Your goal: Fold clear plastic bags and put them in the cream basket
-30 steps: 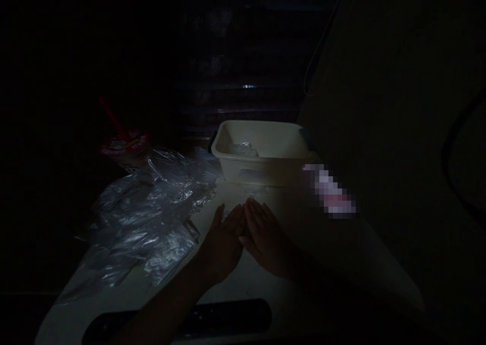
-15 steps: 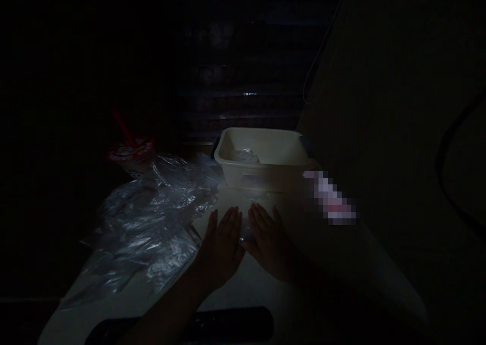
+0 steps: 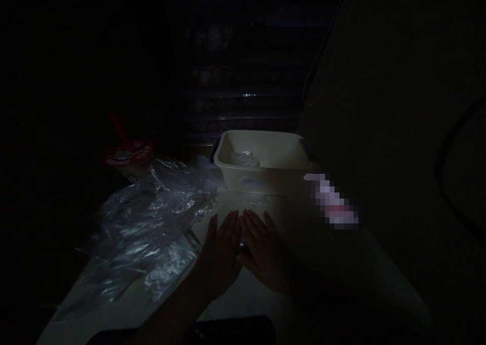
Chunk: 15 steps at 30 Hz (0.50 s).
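In dim light, my left hand (image 3: 221, 254) lies palm down with its fingers stretched out, pressing on a clear plastic piece (image 3: 256, 200) on the white table (image 3: 231, 307). Beside it my right hand (image 3: 266, 248) rests flat in the same way, its fingers nearly touching the left ones. Most of the plastic is hidden beneath both hands. To the left spreads a heap of clear plastic bags (image 3: 152, 228), its near part close to my left forearm. A cream bin (image 3: 261, 179) stands just beyond my fingertips, with some crumpled clear plastic (image 3: 245, 158) inside.
A cup with a red lid (image 3: 129, 153) and a red straw stands at the back left. A blurred pinkish-white item (image 3: 334, 203) lies right of the bin. Along the near table edge is a long black object (image 3: 235, 330). A thin cable hangs at the back.
My right hand has shifted slightly left, closing the gap to my left hand. The whole scene sits a little lower in view.
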{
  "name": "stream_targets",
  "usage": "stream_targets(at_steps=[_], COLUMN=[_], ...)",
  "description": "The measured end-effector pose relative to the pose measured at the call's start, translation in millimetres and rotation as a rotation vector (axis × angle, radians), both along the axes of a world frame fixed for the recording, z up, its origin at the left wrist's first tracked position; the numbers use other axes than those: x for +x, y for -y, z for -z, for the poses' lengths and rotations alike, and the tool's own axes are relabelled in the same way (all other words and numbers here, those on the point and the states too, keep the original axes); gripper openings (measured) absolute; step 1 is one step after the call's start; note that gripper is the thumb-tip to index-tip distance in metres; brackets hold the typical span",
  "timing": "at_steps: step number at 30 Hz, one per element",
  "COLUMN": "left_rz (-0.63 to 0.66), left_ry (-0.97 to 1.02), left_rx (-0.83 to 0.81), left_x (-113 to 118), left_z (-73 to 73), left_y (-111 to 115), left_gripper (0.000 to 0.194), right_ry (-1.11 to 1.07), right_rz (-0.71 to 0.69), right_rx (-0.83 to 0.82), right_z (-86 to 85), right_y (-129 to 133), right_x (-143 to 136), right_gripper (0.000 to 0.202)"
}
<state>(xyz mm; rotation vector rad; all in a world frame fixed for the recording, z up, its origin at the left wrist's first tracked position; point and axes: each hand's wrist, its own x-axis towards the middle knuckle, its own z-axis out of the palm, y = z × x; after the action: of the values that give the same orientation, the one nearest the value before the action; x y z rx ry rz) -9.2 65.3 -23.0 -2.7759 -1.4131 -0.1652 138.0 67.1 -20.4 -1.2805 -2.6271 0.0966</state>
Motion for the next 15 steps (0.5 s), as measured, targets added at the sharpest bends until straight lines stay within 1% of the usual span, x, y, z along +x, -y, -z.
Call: stream_targets(at_steps=[7, 10, 15], left_rz=[0.019, 0.035, 0.027], left_ry=[0.014, 0.009, -0.025], left_rx=[0.084, 0.099, 0.101], left_x=[-2.5, -3.3, -1.9], left_z=[7.7, 7.3, 4.4], left_y=[-0.2, 0.3, 1.5], left_gripper=[0.052, 0.052, 0.05], right_ry=[-0.01, -0.008, -0.002], right_rz=[0.01, 0.01, 0.016], right_rx=[0.01, 0.001, -0.05], right_z=[-0.2, -1.7, -1.2], right_y=[1.2, 1.2, 0.8], right_x=[0.0, -0.1, -0.6], right_gripper=[0.06, 0.06, 0.06])
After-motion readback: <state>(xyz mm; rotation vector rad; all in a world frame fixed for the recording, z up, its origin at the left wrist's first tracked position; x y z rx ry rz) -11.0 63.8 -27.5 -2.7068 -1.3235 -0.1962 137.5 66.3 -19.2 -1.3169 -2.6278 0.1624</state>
